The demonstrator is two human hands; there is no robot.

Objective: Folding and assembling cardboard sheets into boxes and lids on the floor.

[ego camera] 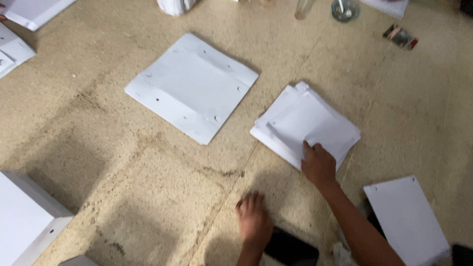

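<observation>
My right hand (319, 165) presses on the near corner of the paper stack (306, 123), right of centre in the frame, fingers curled on its top sheet. My left hand (253, 218) rests flat and empty on the worktop (148, 172). I'd peel one sheet only.

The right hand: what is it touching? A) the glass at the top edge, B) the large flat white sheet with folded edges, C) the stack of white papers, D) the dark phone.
C: the right hand rests its fingers on the near corner of the stack of white papers.
</observation>
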